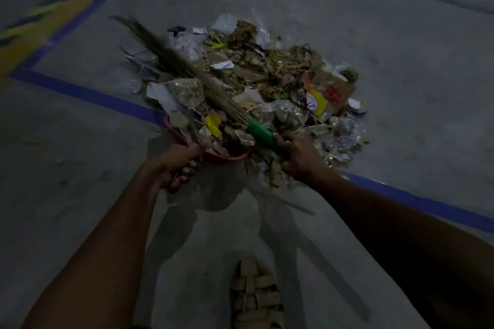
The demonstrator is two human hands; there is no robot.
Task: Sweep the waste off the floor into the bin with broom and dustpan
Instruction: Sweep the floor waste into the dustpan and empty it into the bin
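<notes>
Both fists (184,165) (296,157) gripping dustpan (227,158), broom (187,72)

Looks like an industrial floor, warehouse or factory type. Bare grey concrete floor (401,88), no rugs or tiles. Blue tape lines (80,91) mark out a bay: one runs across just beyond both hands, another branches off far ahead on the left hand's side. Outside that, a yellow-and-black hazard stripe (53,5), typical walkway or safety-zone marking. Lighting dim. Waste pile (267,75) ahead of the hands is cardboard scraps, plastic film and paper, i.e. packing debris.
</notes>
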